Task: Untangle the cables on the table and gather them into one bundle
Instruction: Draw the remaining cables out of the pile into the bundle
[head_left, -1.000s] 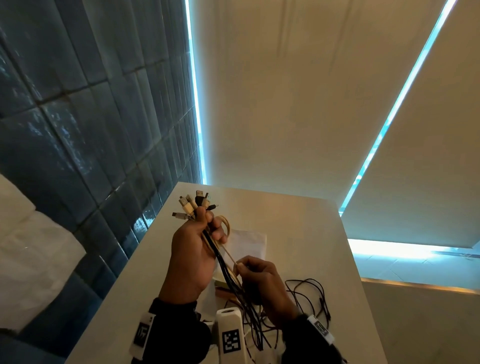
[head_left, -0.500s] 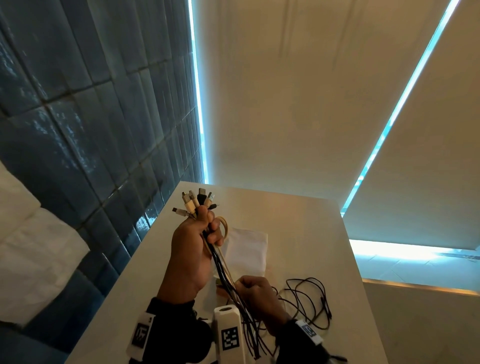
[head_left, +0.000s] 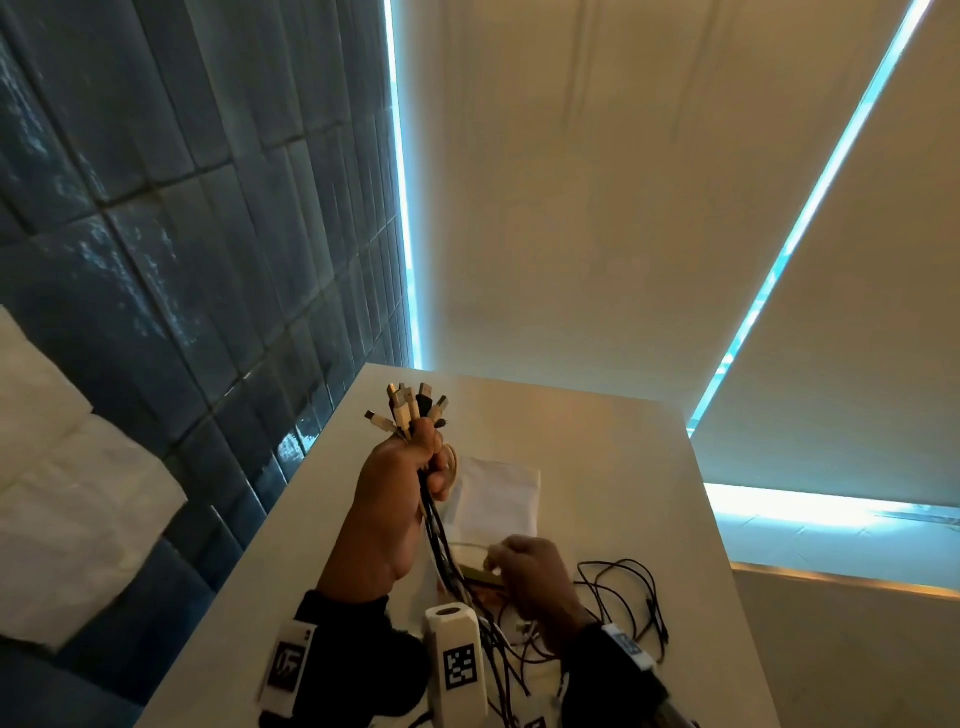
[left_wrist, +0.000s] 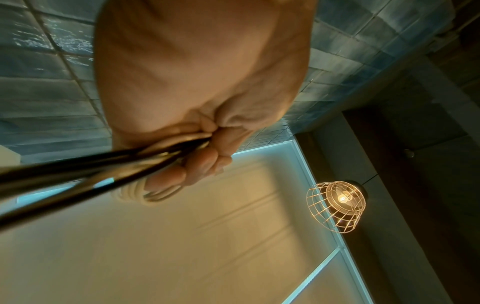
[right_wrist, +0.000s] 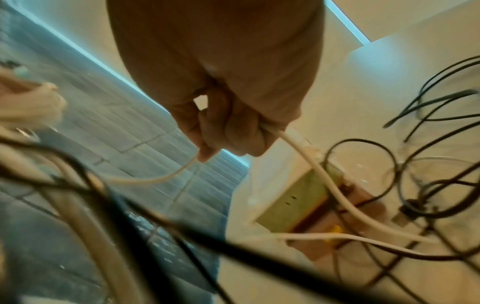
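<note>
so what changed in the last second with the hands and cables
The right hand slid down the white cable it pinches, away from the left hand and toward the table. The left hand kept its grip on the cable bundle, connector ends up. The loose black cables stayed on the table.

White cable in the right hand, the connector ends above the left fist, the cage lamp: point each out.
white cable (right_wrist: 324, 174): right wrist view, on the stretch below the fingers.
connector ends (head_left: 410, 408): head view, on the plug cluster.
cage lamp (left_wrist: 337, 205): left wrist view, on its wire shade.
</note>
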